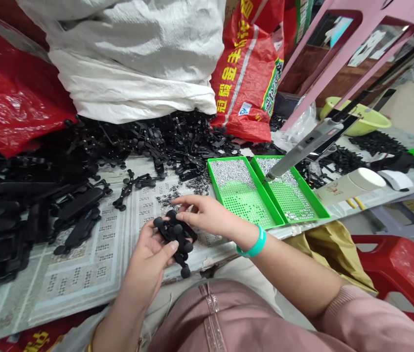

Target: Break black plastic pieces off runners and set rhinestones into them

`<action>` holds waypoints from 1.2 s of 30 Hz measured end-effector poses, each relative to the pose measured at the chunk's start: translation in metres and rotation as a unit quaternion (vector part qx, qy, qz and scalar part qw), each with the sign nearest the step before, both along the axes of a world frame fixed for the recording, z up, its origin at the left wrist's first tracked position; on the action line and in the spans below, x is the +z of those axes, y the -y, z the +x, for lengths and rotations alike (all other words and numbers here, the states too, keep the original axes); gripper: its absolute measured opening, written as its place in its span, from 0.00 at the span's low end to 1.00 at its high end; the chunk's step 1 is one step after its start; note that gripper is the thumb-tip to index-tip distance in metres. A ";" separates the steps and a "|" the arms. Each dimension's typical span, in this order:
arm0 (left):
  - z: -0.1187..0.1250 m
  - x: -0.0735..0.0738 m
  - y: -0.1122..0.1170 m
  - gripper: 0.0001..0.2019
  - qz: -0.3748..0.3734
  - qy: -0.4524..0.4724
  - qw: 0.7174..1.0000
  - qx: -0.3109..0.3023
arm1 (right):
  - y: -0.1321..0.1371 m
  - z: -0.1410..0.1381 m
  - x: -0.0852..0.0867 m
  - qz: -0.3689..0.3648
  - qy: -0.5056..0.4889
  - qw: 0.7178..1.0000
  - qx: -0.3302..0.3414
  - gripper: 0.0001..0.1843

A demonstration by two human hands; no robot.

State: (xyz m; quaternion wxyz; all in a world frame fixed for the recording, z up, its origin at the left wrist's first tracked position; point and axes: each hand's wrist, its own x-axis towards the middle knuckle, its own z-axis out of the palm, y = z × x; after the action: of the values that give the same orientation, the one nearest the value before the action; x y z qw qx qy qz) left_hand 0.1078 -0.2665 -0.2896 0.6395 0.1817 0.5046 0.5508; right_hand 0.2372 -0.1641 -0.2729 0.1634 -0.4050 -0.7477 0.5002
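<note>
My left hand (151, 259) is closed around a cluster of small black plastic parts (178, 237) with round knobs, the thumb pressing on top. Over the far side of these parts reaches my right hand (201, 212), its fingers stretched out and apart. Its fingertips are close to the black parts; whether they touch cannot be made out. Small dark bits (197, 186) lie scattered on the table just beyond the hands. To the right stand two green trays, a left one (265, 208) and a right one (311, 195), both holding small shiny metal pieces.
A grey pen-shaped power tool (302, 149) slants over the trays. Heaps of black parts (129, 142) cover the back and left of the table (82, 274). Behind stand a white sack (137, 63) and a red sack (243, 73). A white cup (357, 183) lies right; a red stool (405, 274) stands below.
</note>
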 end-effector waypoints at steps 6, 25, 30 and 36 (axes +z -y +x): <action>0.004 -0.001 0.000 0.25 -0.008 -0.017 0.996 0.093 | -0.008 0.013 0.012 -0.079 -0.043 0.992 -0.091 0.15; 0.025 -0.018 -0.003 0.22 0.101 0.022 0.966 0.235 | 0.048 -0.004 -0.024 -0.226 -0.252 0.903 -0.266 0.11; 0.031 -0.021 -0.005 0.16 0.102 -0.005 0.957 0.272 | 0.052 -0.009 -0.030 -0.221 -0.255 0.901 -0.274 0.12; 0.037 -0.021 -0.007 0.13 0.111 -0.004 0.955 0.275 | 0.051 -0.008 -0.033 -0.218 -0.255 0.904 -0.266 0.13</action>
State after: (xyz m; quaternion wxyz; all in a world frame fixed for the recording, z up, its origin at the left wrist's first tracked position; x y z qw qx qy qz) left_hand 0.1443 -0.2599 -0.3108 0.4374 0.1078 0.4735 0.7569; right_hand 0.2289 -0.2150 -0.3063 0.3827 -0.4729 -0.4177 0.6749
